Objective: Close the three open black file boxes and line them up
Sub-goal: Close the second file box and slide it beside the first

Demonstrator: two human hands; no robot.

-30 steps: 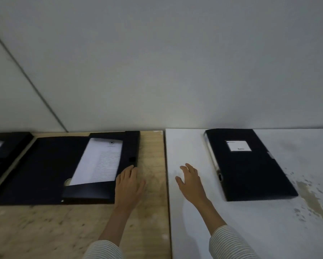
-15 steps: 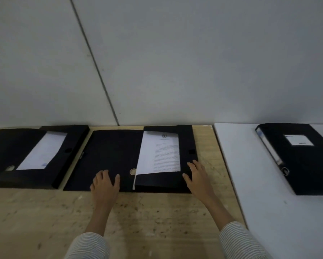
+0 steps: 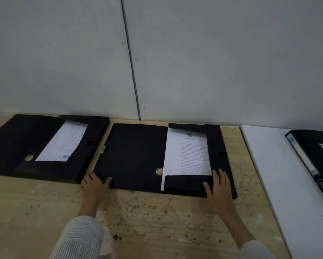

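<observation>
The middle open black file box (image 3: 136,156) lies flat on the wooden table (image 3: 157,221), with a printed sheet (image 3: 189,154) in its right half. My left hand (image 3: 93,186) grips the near left corner of its lid, thumb on top and fingers curled at the edge. Fingers apart, my right hand (image 3: 219,187) rests flat on the box's near right corner. A second open black file box (image 3: 16,144) with a white sheet (image 3: 63,142) lies to the left. A closed black file box (image 3: 317,161) sits on the white table at the right.
A grey panelled wall (image 3: 194,62) rises right behind the boxes. The white table (image 3: 269,174) butts against the wooden one on the right. The left box touches the middle box's lid edge. Bare, speckled wood lies in front of the boxes.
The view has swung left from the closed box to the open ones. My left hand slid left to the middle box's lid corner. My right hand stays on its near right corner.
</observation>
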